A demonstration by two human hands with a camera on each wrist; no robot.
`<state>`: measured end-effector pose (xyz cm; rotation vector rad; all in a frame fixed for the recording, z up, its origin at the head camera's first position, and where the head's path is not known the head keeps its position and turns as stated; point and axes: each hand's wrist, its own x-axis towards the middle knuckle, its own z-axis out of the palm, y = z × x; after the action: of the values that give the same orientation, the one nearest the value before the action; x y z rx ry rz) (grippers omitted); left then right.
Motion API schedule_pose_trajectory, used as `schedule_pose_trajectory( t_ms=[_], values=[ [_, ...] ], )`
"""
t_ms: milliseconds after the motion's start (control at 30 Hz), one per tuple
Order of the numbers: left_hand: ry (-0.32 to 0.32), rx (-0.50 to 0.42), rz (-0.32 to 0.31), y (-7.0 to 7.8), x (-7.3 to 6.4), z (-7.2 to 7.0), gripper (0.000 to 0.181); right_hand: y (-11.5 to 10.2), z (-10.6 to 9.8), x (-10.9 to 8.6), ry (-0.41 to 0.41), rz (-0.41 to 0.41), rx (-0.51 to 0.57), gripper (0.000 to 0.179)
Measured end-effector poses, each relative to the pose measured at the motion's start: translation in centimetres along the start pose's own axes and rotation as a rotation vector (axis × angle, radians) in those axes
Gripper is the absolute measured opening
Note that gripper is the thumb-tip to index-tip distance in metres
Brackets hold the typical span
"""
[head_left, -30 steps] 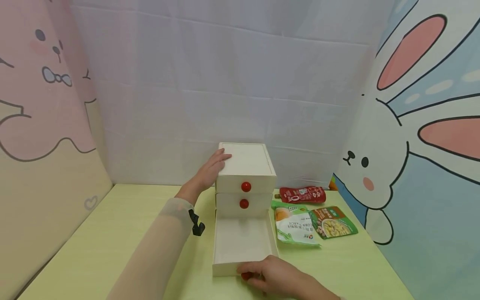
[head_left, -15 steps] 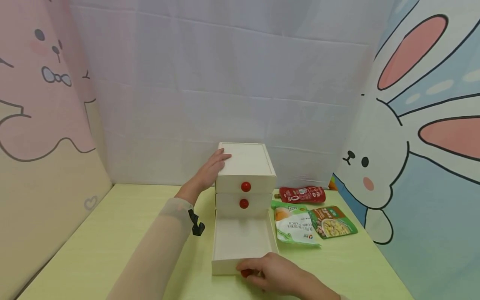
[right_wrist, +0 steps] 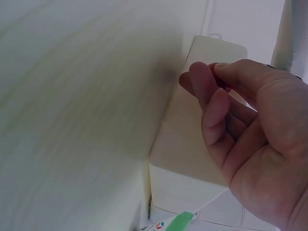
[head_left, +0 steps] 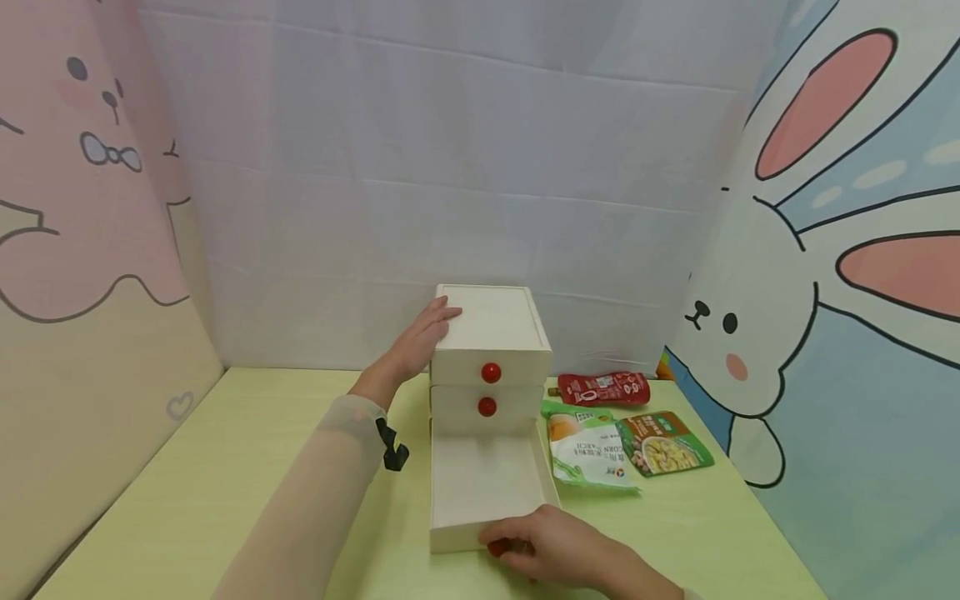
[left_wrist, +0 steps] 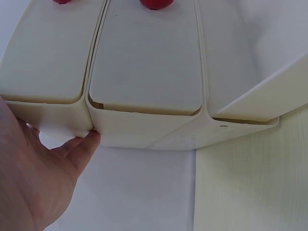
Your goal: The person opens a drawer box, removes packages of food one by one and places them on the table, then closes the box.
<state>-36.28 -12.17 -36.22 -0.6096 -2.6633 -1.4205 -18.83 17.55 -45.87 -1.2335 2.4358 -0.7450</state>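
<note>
A small white cabinet (head_left: 498,318) of three stacked drawers stands against the back cloth, each drawer with a round red knob. Its bottom drawer (head_left: 486,479) is pulled far out and has nothing inside. At the drawer's front my right hand (head_left: 555,550) pinches the red knob (head_left: 497,547) between thumb and fingers; the right wrist view shows the knob mostly hidden behind the fingertips. My left hand (head_left: 422,340) rests on the cabinet's upper left edge, fingers extended onto the top. In the left wrist view, fingers (left_wrist: 83,151) lie along the cabinet's side wall.
Right of the cabinet lie a green-and-white cornstarch bag (head_left: 591,450), a brown food pouch (head_left: 665,443) and a red spouted pouch (head_left: 604,389). The middle drawer (head_left: 457,406) and top drawer (head_left: 457,367) are pushed in. Printed cloths line the sides of the pale green table (head_left: 285,433).
The bottom drawer's front has shifted slightly to the right together with my right hand, which keeps its pinch on the knob. My left hand has stayed in place on the cabinet.
</note>
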Motion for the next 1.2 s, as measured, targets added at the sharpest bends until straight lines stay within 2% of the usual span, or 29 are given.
schedule_pose_trajectory(
  t_ms=[200, 400, 700, 967, 1200],
  values=[
    [-0.002, 0.000, -0.002, 0.1, -0.1, 0.0, 0.058, -0.1, 0.3, 0.1, 0.012, 0.020, 0.004, 0.027],
    [0.001, 0.002, -0.013, -0.1, -0.1, 0.0, 0.058, 0.1, 0.4, 0.6, 0.040, -0.001, -0.012, 0.025],
    [-0.008, 0.006, 0.001, -0.2, 0.3, 0.0, 0.058, 0.8, 0.0, 2.2, 0.059, 0.066, 0.015, 0.022],
    [-0.004, -0.005, 0.004, -0.1, 0.3, 0.1, 0.057, 2.0, -0.6, 3.5, 0.126, 0.081, 0.000, 0.024],
    [0.001, 0.000, 0.005, 0.1, 0.0, 0.1, 0.057, 2.3, -1.0, 4.6, 0.140, 0.087, 0.001, 0.024]
  ],
)
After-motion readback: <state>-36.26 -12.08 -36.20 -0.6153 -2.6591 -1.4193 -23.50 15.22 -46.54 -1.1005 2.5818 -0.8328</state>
